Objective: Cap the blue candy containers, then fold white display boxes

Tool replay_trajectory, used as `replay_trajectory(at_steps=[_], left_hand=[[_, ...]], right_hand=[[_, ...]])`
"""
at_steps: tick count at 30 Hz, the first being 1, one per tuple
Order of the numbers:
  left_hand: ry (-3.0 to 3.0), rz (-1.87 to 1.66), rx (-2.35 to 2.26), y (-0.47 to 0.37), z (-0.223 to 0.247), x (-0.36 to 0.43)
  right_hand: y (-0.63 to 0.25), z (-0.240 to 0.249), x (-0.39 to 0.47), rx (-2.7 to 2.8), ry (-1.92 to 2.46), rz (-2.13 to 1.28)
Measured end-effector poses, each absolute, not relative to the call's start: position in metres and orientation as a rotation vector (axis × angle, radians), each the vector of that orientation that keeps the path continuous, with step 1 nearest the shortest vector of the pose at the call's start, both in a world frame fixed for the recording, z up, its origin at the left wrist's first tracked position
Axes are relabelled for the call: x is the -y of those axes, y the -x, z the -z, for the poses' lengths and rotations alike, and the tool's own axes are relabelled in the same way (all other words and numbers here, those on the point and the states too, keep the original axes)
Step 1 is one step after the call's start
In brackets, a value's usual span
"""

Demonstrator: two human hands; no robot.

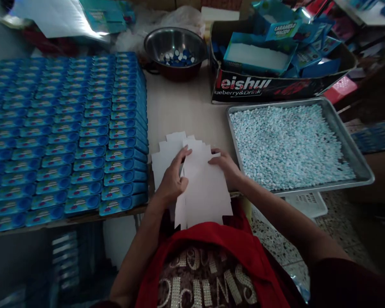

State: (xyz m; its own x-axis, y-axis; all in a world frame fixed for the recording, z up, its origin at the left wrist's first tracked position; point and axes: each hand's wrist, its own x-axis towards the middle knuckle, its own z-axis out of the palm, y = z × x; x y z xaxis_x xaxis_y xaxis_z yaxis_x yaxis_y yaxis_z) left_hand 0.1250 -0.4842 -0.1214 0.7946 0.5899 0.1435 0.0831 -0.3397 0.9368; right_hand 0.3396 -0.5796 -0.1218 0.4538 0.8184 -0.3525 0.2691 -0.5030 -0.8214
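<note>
A flat white cardboard box blank (205, 188) with cut tabs lies in front of me, its near end against my red apron. My left hand (173, 179) grips its left side, where a narrow flap stands partly folded. Curled round the right edge near the far end, my right hand (226, 166) holds the same blank, thumb on top and fingers partly hidden behind. Another white blank (163, 160) lies beneath and to the left. Close by on the left stand tight rows of blue printed boxes (86, 164).
A metal tray (368, 175) of small pale blue and white candies sits on the right. Behind it is a black carton (244, 89) holding blue packaging. A steel bowl (150, 42) with blue and white pieces stands at the back of the table (192, 107).
</note>
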Motion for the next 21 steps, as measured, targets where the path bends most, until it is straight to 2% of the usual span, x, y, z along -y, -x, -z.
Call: replay_trajectory(at_steps=[3, 8, 14, 21], left_hand=[[-1.651, -0.556, -0.525, -0.132, 0.139, 0.472], [-1.500, -0.575, -0.697, -0.141, 0.147, 0.482], [-1.722, -0.555, -0.722, -0.129, 0.134, 0.487], [-1.287, -0.788, -0.820, -0.138, 0.136, 0.502]], right_hand=[[-0.333, 0.121, 0.582, 0.935, 2.049, -0.929], [-0.325, 0.114, 0.593, 1.490, 2.246, -0.544], [-0.339, 0.107, 0.595, 1.450, 2.222, -0.677], [-0.316, 0.094, 0.569, 1.741, 2.386, -0.549]])
